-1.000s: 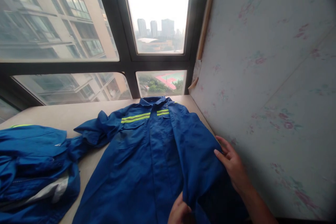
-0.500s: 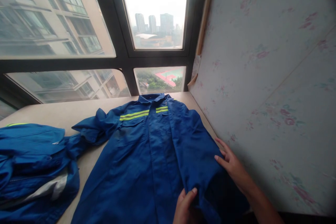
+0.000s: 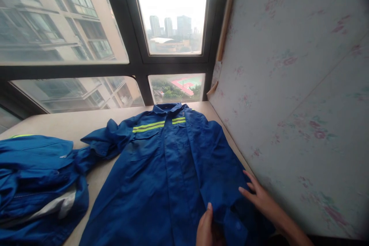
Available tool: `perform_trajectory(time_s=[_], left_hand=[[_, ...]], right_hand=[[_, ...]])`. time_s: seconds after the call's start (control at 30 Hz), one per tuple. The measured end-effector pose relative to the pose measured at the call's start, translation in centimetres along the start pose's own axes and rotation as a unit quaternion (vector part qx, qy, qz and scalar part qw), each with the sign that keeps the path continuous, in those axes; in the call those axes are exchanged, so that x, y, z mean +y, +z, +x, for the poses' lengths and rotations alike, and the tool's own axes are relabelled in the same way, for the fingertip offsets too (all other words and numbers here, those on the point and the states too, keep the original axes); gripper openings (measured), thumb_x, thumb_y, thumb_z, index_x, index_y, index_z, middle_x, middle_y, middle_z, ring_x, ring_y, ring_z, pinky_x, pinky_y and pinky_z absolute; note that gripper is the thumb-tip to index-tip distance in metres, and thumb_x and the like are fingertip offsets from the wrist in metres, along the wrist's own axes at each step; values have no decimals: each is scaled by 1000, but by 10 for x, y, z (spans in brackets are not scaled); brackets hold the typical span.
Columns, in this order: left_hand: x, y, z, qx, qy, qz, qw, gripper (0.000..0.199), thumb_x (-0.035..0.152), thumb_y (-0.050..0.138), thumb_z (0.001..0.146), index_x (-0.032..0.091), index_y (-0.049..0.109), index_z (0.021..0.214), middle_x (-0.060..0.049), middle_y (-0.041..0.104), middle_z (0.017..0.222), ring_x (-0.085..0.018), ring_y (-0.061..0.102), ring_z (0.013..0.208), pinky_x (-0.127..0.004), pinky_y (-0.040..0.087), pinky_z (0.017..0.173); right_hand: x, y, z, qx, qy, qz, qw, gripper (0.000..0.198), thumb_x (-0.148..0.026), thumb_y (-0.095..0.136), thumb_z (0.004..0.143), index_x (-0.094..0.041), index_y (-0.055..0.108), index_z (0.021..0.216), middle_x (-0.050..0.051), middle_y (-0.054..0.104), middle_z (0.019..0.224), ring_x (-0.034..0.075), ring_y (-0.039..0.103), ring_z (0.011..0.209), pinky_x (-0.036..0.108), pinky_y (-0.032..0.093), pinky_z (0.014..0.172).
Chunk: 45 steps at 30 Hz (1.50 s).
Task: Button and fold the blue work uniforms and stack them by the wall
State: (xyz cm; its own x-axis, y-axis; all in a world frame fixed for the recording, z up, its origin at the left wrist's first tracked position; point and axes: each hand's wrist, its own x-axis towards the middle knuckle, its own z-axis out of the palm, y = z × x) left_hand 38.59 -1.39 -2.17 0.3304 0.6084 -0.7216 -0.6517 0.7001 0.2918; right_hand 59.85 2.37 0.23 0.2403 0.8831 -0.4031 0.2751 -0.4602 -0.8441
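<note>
A blue work jacket (image 3: 150, 169) with yellow-green reflective stripes lies front up, collar toward the window. Its sleeve on the right (image 3: 221, 165) runs down over the body. At the bottom, my left hand (image 3: 205, 226) grips the lower part of this sleeve near the cuff, thumb on top; its other fingers are mostly under the cloth. My right hand (image 3: 258, 196) rests against the sleeve's outer edge beside the wall, with fingers apart. The jacket's other sleeve (image 3: 106, 142) is bent and crumpled on the left.
Another blue garment (image 3: 37, 177) with a grey reflective band lies at the left, touching the crumpled sleeve. Both rest on a pale ledge (image 3: 66, 121) below a dark-framed window (image 3: 138, 65). A flower-patterned wall (image 3: 288, 96) borders the right side.
My right hand has slid down along the sleeve's outer edge. My left thumb now points more upward, and the sleeve's lower end lies flatter, with the cuff turned into view.
</note>
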Motion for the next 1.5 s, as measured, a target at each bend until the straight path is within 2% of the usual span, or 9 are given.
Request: perform_trajectory(time_s=[0.13,0.4,0.6,0.73,0.83,1.0,1.1,1.27,1.5], left_hand=[[-3,-2,3,-2,42,56,998,58,61,80,60,15,65,92,-2,64,57,-22,67,59,-32,53,60],[-14,-9,4,-31,59,84,994,67,42,89,53,18,60,108,-13,73,100,-31,71,91,-43,55,83],[-15,-3,7,-84,150,137,976,74,45,90,52,17,56,112,-17,72,104,-34,69,98,-40,55,87],[-14,-1,3,-42,182,226,956,101,47,82,62,16,30,143,-23,59,130,-29,69,97,-34,56,82],[-12,-10,-6,21,242,453,858,94,37,68,75,17,19,152,-21,55,136,-23,70,83,-33,56,76],[-1,-14,-19,85,502,710,486,64,21,56,81,28,45,143,-11,48,146,-33,55,122,-43,51,94],[8,-2,-15,30,582,735,346,52,29,54,87,26,51,139,-8,47,148,-30,44,135,-46,41,108],[11,4,6,-65,530,800,274,59,56,50,88,27,49,140,-8,42,152,-34,36,140,-60,30,112],[-4,-27,41,-37,594,777,204,71,68,47,83,28,45,143,-7,43,152,-33,38,138,-54,23,116]], right_hand=[[-7,-5,-14,-3,-93,36,995,81,-50,70,72,-27,43,145,12,45,148,30,36,140,45,36,112],[17,-2,-9,40,-93,-125,987,67,-42,61,76,-24,50,140,11,57,138,31,53,127,46,37,111],[5,-3,-13,26,-178,-117,977,61,-39,53,84,-25,45,143,6,47,147,23,42,137,41,33,115],[12,-6,-11,63,-194,-178,963,57,-37,50,85,-21,50,139,10,54,140,26,49,131,42,40,110],[26,-7,-11,82,-180,-287,937,48,-37,48,85,-19,60,127,13,62,128,30,61,115,45,50,98],[24,-2,-7,144,-232,-346,897,41,-36,43,92,-20,60,124,12,62,126,29,62,112,46,50,97],[1,13,9,128,-313,-330,881,38,-32,41,94,-20,59,125,10,60,129,25,57,120,43,46,104],[-67,67,78,64,-374,-343,859,41,-27,36,97,-16,55,131,12,53,140,21,48,131,36,38,111],[-142,128,199,70,-279,-473,833,50,-34,42,96,-19,44,143,12,36,154,28,29,142,52,24,114]])
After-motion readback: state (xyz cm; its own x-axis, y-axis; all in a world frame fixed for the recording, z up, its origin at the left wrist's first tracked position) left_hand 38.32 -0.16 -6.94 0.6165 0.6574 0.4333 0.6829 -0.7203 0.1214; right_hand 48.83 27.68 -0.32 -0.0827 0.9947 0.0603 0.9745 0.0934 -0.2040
